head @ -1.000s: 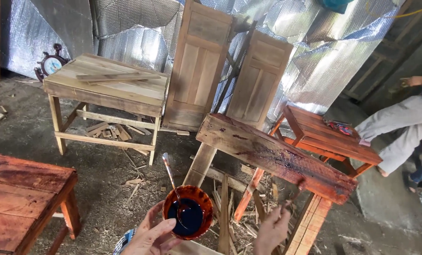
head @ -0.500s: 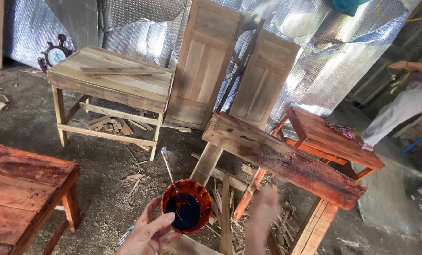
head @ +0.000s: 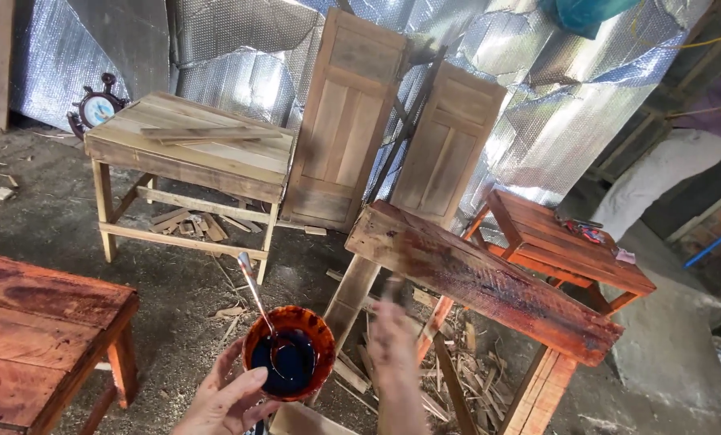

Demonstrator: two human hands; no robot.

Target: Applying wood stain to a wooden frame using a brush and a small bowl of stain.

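Left hand (head: pixel 227 399): grip pinching rim of orange cup (head: pixel 288 352) of dark stain, metal rod (head: pixel 255 294) standing in it. Right hand (head: pixel 396 354) blurred, grip state cannot tell, near stained bench (head: pixel 489 282).

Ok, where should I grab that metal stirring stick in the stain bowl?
Probably by its upper end: the metal stick leans up and left out of the bowl, its lower end sunk in dark stain. Come from above left; the left hand holds the bowl's near side.

Dirt floor (head: pixel 175 298) littered with wood offcuts (head: pixel 191 224) and splinters. Unfinished worktop (head: pixel 239 165) carries loose slats (head: pixel 207 133). Stained plank (head: pixel 489 278) lies across a trestle. Red-stained worktop (head: pixel 570 242) bears small items, indistinct.
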